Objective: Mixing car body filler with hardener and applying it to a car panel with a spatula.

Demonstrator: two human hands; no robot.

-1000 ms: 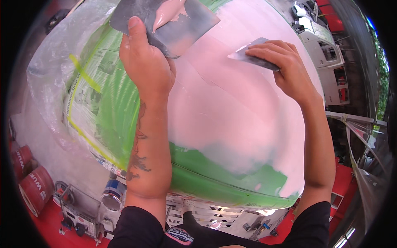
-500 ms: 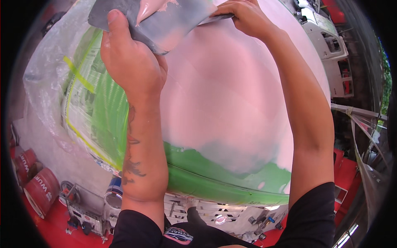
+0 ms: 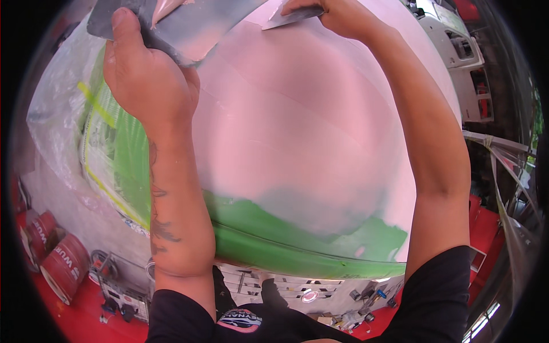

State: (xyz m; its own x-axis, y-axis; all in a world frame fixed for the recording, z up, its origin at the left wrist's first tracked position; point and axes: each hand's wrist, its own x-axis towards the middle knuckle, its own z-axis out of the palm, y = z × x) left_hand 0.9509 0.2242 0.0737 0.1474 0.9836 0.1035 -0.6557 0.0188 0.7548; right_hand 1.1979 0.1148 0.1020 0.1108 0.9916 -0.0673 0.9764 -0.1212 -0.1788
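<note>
My left hand [image 3: 147, 83] grips a grey mixing board [image 3: 214, 23] by its edge, thumb on top. A lump of pink body filler [image 3: 164, 10] sits on the board, with a thinner pink smear beside it. At the top, my right hand [image 3: 346, 20] holds a flat grey filler spreader [image 3: 290, 17]. The spreader's blade is close over the vehicle panel or touching it; I cannot tell which. Pale pink filler [image 3: 297, 126] covers most of the broad curved panel below both hands. Green paint [image 3: 251, 220] shows along the panel's near edge.
Masking paper and green film [image 3: 128, 146] with yellow tape cover the left side, beside clear plastic sheeting [image 3: 51, 114]. Red drums [image 3: 66, 266] and a wheeled stand [image 3: 123, 291] are on the floor at lower left. A white vehicle cab [image 3: 454, 43] stands at right, near hanging plastic [image 3: 506, 177].
My left hand and the board have moved left, away from the spreader. The spreader has come out from beside the board and shows more fully, slightly left of before.
</note>
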